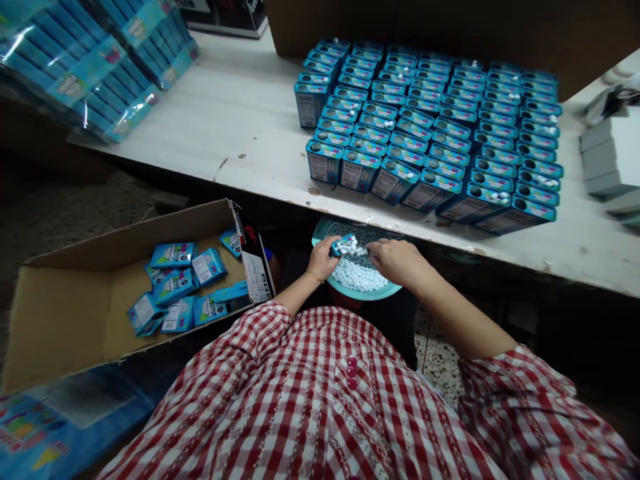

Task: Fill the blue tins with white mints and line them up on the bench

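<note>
My left hand [323, 259] grips a small blue candy box [337, 247], tilted over a teal bowl [390, 291]. White candies are heaped at the box's top end. Many loose white candies [361, 275] lie in the bowl below. On the bowl's right side, my right hand [399, 260] is closed with its fingertips close to the candies by the box. Whatever those fingers hold is hidden.
Rows of upright blue candy boxes [400, 141] stand on the white table [235, 120], some with white candies on top. Plastic-wrapped blue packs [85, 73] sit at its left. A cardboard carton [65, 313] beside me holds several blue boxes [173, 285]. White boxes [610, 153] are at right.
</note>
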Demonstrator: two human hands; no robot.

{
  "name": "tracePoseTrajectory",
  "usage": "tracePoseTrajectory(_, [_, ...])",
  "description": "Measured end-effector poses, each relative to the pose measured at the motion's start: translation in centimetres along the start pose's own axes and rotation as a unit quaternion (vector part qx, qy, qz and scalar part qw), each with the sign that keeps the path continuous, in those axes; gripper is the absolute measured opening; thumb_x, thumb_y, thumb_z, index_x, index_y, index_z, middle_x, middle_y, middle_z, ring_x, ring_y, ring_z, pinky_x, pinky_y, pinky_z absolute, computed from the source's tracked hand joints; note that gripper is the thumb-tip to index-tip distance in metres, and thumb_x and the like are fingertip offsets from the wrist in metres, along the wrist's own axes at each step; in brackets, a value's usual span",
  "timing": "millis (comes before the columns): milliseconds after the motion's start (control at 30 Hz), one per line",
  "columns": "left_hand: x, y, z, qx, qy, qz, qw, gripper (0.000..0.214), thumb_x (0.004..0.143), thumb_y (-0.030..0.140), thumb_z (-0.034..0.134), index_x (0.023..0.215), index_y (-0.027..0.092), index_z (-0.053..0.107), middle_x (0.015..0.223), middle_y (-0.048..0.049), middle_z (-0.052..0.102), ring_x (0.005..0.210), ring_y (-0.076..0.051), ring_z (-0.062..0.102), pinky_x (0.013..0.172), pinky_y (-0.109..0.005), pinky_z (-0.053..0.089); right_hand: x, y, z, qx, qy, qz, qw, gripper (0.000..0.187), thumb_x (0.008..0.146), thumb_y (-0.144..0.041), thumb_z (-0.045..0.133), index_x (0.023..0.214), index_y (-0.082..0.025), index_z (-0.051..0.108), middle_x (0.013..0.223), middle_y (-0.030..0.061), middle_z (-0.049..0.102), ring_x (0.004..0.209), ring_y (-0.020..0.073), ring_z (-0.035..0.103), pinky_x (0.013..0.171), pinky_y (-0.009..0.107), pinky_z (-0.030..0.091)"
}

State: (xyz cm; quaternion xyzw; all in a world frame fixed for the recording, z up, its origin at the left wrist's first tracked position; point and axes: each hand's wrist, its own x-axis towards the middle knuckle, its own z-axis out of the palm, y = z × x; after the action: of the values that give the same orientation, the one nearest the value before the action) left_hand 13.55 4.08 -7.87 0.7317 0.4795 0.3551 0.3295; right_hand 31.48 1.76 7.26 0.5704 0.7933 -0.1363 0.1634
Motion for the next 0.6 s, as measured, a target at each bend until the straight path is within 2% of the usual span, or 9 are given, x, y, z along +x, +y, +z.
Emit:
tracePoseTrajectory(167, [-0.1,-0.2,-0.1,-0.004,0.001,0.003,1.0,0.039,0.071,0.018,0.062,0.109,0.016,0.057,0.111,-0.0104,0.063,0.106,-0.024,0.058,0.092,-0.038,0.045,-0.5,-1.7,-1.3,-0.066,0.025,-0.019,0.997,0.029,0.088,-0.015,0.033,0.1,-0.015,0.061,0.093,0.0123,0.063,0.081,0.0197,0.058,0.063,0.027,0.035])
tracePoseTrajectory(300, [-0.3,-0.5,-0.5,-0.029,0.022,0.008,0.999,0.04,0.07,0.016,0.062,0.109,0.017,0.056,0.112,-0.0094,0.063,0.106,-0.022,0.058,0.093,-0.037,0.044,-1.6,0.3,-0.4,-0.062,0.089,-0.037,0.993,0.031,0.09,-0.019,0.035,0.111,-0.019,0.059,0.094,0.0092,0.063,0.082,0.0188,0.054,0.066,0.029,0.032])
tracePoseTrajectory(367, [-0.5,-0.4,-0.9,-0.042,0.036,0.011,0.998,0.038,0.071,0.017,0.063,0.108,0.017,0.056,0.112,-0.0093,0.063,0.105,-0.021,0.058,0.094,-0.036,0.044,-2.2,2.3,1.4,-0.032,0.107,-0.022,0.993,0.035,0.092,-0.027,0.037,0.121,-0.022,0.055,0.099,0.008,0.063,0.083,0.0189,0.054,0.067,0.029,0.032])
tracePoseTrajectory(467, [-0.8,-0.1,-1.5,-0.039,0.046,0.015,0.998,0.037,0.073,0.021,0.064,0.108,0.018,0.056,0.112,-0.0093,0.063,0.106,-0.021,0.058,0.097,-0.039,0.041,-2.3,5.1,5.6,0.024,0.093,0.023,0.995,0.039,0.092,-0.033,0.036,0.127,-0.023,0.05,0.106,0.0077,0.062,0.087,0.0193,0.054,0.069,0.029,0.035])
tracePoseTrajectory(533, [-0.9,0.1,-1.9,-0.024,0.047,0.008,0.999,0.036,0.073,0.022,0.064,0.109,0.019,0.056,0.113,-0.0088,0.063,0.107,-0.022,0.058,0.1,-0.043,0.038,-1.4,5.8,8.8,0.038,0.055,0.057,0.996,0.039,0.091,-0.031,0.037,0.127,-0.021,0.051,0.109,0.0098,0.061,0.09,0.0205,0.055,0.071,0.029,0.037])
tracePoseTrajectory(600, [-1.0,0.3,-2.2,-0.011,0.047,-0.006,0.999,0.036,0.073,0.021,0.064,0.108,0.021,0.056,0.114,-0.0081,0.063,0.107,-0.022,0.057,0.1,-0.044,0.037,0.2,5.1,11.6,0.046,-0.004,0.073,0.996,0.039,0.09,-0.026,0.038,0.125,-0.018,0.052,0.113,0.0135,0.06,0.094,0.0224,0.055,0.073,0.03,0.038])
